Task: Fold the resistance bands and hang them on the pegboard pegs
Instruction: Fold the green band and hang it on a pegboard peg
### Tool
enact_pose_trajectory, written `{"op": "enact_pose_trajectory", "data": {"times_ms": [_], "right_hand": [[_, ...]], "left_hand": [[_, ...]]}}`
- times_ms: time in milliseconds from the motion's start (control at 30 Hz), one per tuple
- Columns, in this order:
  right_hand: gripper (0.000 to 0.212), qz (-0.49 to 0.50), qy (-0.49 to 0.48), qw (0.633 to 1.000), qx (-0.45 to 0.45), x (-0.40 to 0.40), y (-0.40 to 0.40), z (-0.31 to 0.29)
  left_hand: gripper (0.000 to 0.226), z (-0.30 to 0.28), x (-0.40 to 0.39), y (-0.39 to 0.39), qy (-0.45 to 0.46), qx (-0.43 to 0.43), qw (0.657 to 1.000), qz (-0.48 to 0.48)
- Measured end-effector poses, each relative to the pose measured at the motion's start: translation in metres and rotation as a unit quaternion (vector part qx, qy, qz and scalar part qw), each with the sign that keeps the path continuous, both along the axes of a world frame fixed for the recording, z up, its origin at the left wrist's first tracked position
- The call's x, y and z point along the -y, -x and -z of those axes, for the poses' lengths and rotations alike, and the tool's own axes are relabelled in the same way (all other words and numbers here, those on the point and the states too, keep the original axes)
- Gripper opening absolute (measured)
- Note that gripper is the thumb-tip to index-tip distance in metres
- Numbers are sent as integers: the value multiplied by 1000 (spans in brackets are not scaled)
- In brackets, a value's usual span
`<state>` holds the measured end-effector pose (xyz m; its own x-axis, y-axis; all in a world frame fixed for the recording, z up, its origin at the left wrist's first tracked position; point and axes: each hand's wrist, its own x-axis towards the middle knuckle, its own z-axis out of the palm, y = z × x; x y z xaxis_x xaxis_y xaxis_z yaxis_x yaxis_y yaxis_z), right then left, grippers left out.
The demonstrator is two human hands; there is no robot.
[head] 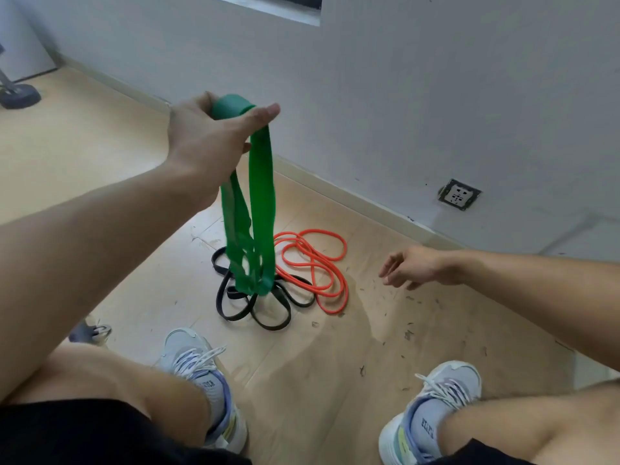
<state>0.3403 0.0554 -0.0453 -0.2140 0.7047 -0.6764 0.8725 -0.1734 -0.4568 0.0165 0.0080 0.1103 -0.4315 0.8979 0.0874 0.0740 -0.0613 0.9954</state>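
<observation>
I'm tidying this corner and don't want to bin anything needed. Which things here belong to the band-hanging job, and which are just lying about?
Job:
green band, held up by the left hand
black band, on floor
orange band, on floor

Lying about:
weight base
wall socket
scattered debris
dark object by the left knee

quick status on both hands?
Left hand: grips the folded green band, which hangs down.
Right hand: open, fingers loosely curled, holding nothing.
</observation>
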Motion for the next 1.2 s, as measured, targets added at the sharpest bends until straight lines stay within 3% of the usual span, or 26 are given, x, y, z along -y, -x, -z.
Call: {"op": "enact_pose_trajectory", "data": {"times_ms": [200, 467, 600, 667, 767, 867, 1000, 1200], "right_hand": [[38, -22, -99, 990, -97, 6, 39, -15], [102, -72, -204, 964, -153, 9, 81, -40], [123, -105, -190, 964, -153, 14, 83, -41], [116, -110, -186, 964, -158, 18, 85, -41], [71, -94, -195, 963, -162, 23, 87, -45], [36, -69, -133, 967, -204, 23, 87, -50], [20, -86, -65, 970, -219, 25, 90, -47], [28, -138, -38, 966, -214, 29, 92, -39]], "left_hand": [[44, -1, 6, -1, 12, -101, 995, 15], [50, 2, 8, 0, 6, -97, 992, 85], [41, 0, 11, -8, 3, -90, 987, 137], [37, -3, 12, -13, -1, -91, 983, 157], [34, -5, 14, -22, -8, -88, 980, 180], [36, -8, 14, -29, -18, -81, 977, 198], [46, -8, 11, -36, -13, -39, 975, 218], [47, -3, 8, -33, 1, -23, 986, 168]]}}
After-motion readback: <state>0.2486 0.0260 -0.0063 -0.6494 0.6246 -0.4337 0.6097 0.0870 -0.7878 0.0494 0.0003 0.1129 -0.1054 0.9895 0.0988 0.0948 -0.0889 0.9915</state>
